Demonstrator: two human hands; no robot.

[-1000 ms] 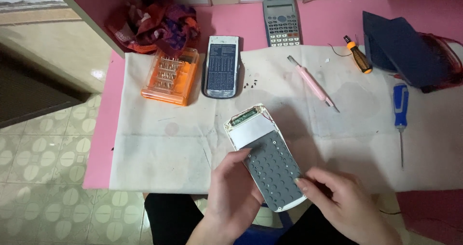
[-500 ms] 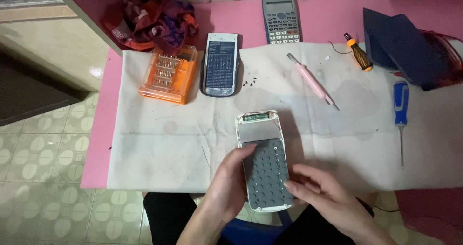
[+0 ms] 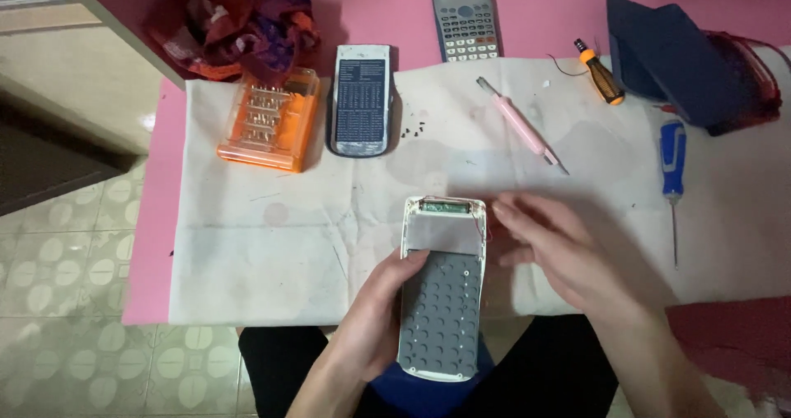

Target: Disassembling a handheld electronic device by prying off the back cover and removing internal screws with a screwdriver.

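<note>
1. The left hand grips the opened calculator from its left edge, thumb on the grey key mat; it hangs over the near edge of the white cloth.
2. The right hand touches the calculator's upper right corner, fingers slightly spread, holding nothing.
3. Risk: with the casing off, the mat could slide out if the unit tilts.
4. A thin red wire shows by the top board; a tug there could snap it.
5. Small dark screws lie loose beside the back cover; a brushing sleeve could scatter them.
</note>
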